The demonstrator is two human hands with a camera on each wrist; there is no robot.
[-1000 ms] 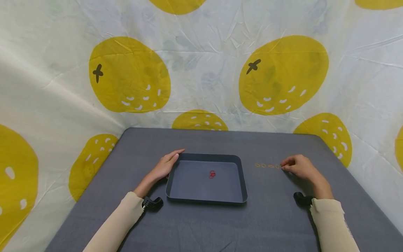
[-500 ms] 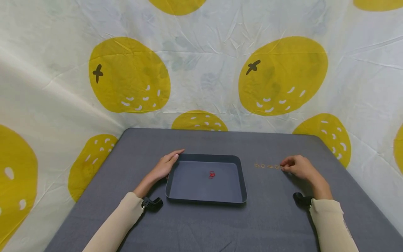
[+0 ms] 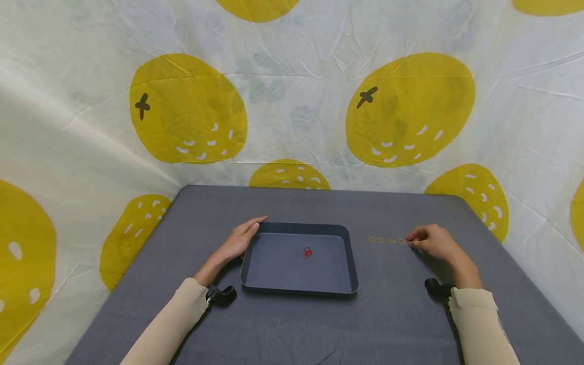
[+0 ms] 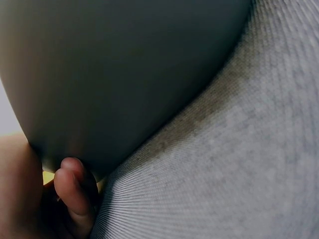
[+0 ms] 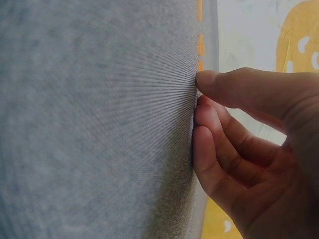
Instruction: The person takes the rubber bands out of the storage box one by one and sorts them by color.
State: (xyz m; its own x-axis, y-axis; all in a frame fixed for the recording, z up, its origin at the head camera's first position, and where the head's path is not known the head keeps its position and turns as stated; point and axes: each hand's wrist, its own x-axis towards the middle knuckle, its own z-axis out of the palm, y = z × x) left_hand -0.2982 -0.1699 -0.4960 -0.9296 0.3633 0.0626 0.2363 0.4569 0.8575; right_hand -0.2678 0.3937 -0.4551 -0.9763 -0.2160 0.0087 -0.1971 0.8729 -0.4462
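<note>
Head view: little is changing; right hand (image 3: 434, 241) is lingering at the right end of the yellow bands (image 3: 391, 241) on the table (image 3: 392, 309), work seemingly pausing. Fingertips (image 5: 207, 79) are bunching; whether pinching one, I cannot tell. Left hand (image 3: 237, 240) is gripping the tray (image 3: 298, 291), red bands (image 3: 307, 252) lying inside.

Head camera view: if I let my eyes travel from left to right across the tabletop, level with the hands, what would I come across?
Left hand → dark tray, with red loops lying inside it → row of small yellow loops → right hand.
</note>
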